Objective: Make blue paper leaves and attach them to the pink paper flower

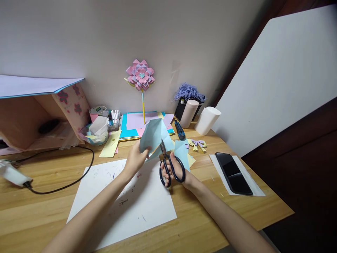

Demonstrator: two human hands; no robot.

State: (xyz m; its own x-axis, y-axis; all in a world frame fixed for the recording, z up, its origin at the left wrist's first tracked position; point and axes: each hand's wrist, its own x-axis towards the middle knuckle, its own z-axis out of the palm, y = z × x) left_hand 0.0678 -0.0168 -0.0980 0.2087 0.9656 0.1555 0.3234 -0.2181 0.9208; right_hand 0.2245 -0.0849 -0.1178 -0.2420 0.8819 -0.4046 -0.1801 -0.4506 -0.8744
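Observation:
My left hand [137, 154] grips a light blue sheet of paper [152, 133], thumb in front, holding it up above the desk. The sheet bends along a fold or cut near its middle. In my right hand [175, 169] are scissors [172, 165] with black loop handles, fingers through the loops. Their blades point up and away from me and meet the paper's lower edge. Beneath both hands lies a large white sheet [126, 203] with small coloured marks. More light blue paper [182, 153] rests on the desk just right of the scissors.
A pink paper flower [140, 75] stands at the back over stacked coloured paper [129, 131]. A box cutter [179, 130], a paper bow [198, 144] and a phone [233, 173] are to the right. At left are a cardboard box [76, 109] and a black cable [79, 179].

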